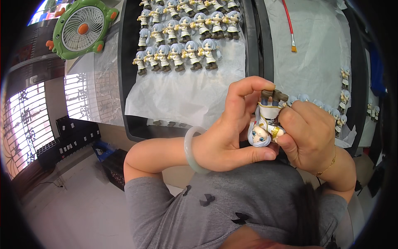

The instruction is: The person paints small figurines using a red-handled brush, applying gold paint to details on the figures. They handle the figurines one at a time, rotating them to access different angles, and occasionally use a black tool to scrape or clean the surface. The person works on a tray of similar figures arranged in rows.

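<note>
Between my two hands is a small painted figurine [268, 118], upside down, its brown boots up and its pale-haired head toward me. My left hand [232, 124] spans it, index fingertip at a boot and thumb near the head. My right hand [309, 128] is closed against the figurine's other side, thumb and curled fingers pinching it near the gold cuff. Part of the body is hidden behind the right fingers. Beyond my left hand, rows of similar figurines [176, 52] lie on white paper in a black tray [132, 124].
A second paper-lined tray [315, 54] on the right holds a red-handled brush [289, 25] and more figurines [343, 97] along its right and near sides. A green fan [83, 29] stands at the far left. Under the left tray's near edge, more figurines [166, 123] show.
</note>
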Motion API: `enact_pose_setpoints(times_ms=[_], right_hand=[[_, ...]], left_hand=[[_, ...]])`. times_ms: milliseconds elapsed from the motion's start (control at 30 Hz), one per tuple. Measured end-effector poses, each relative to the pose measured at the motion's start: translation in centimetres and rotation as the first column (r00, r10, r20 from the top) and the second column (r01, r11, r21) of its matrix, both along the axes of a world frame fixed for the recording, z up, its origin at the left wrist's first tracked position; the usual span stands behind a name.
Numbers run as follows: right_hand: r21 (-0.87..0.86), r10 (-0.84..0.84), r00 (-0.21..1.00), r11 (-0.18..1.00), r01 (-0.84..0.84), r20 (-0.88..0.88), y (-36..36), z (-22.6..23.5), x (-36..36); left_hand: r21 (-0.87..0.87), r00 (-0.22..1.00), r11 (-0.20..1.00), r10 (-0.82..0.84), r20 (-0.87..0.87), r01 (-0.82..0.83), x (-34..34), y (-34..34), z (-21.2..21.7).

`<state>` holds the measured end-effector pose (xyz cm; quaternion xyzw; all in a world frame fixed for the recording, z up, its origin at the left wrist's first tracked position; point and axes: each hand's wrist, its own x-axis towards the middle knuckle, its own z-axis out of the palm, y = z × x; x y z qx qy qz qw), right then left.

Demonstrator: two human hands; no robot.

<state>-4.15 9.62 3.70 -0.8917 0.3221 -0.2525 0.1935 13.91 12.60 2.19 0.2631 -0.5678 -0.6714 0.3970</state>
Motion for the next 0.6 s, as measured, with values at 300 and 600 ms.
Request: enact_pose_setpoints(times_ms=[300,600], right_hand=[[0.007,-0.002,1.000,1.000,0.001,0.020,0.08,-0.11,0.06],[0.007,-0.001,1.000,1.000,0.001,0.014,0.01,-0.11,0.02]], left_hand=[[0.067,0.998,0.998,0.008,-0.069,-0.003,-0.07,0.15,-0.01],[0.003,1.000,1.000,0.014,0.003,-0.014,-0.03,-0.07,0.05]])
